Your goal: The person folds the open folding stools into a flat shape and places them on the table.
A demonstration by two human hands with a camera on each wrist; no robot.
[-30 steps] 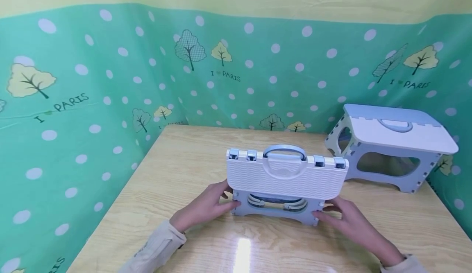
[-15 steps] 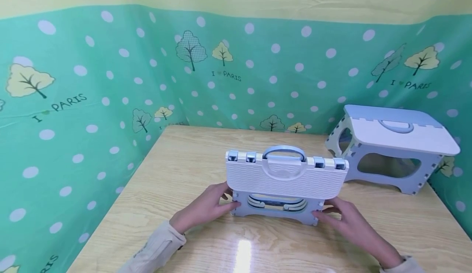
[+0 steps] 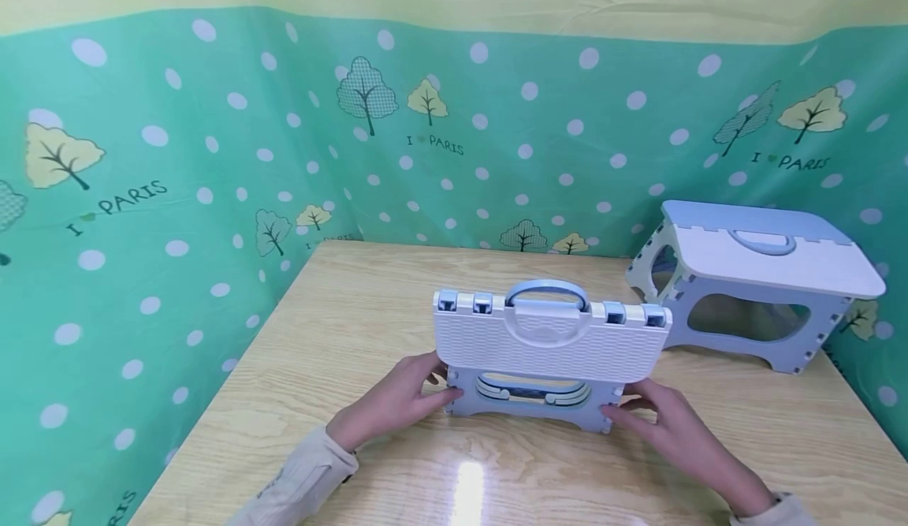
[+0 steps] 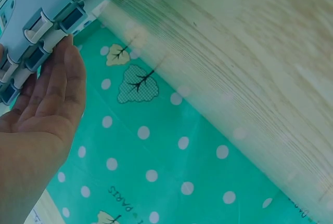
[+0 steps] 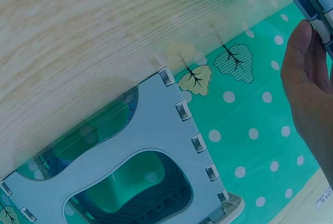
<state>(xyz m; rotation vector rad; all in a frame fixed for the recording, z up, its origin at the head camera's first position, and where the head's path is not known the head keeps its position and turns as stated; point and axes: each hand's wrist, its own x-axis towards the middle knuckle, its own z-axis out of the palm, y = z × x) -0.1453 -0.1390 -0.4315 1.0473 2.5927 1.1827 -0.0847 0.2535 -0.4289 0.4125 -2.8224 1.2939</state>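
Upright on the table in the head view is a folded step stool (image 3: 496, 346), its white woven-textured top hanging down in front and a blue-grey carry handle (image 3: 547, 284) on top. My left hand (image 3: 399, 392) holds the left side of its lower leg panel, thumb at the front and fingers round the hinged edge. On the opposite side my right hand (image 3: 667, 425) grips the same panel, thumb in front. In the left wrist view the fingers lie along the hinge slots of the stool (image 4: 31, 5). The right wrist view shows only a corner of it.
An unfolded step stool (image 3: 773, 262) with a white and blue-grey top stands at the back right of the wooden table (image 3: 340, 297). A green polka-dot curtain (image 3: 454, 139) hangs behind and to the left. Light reflects off the table's front part.
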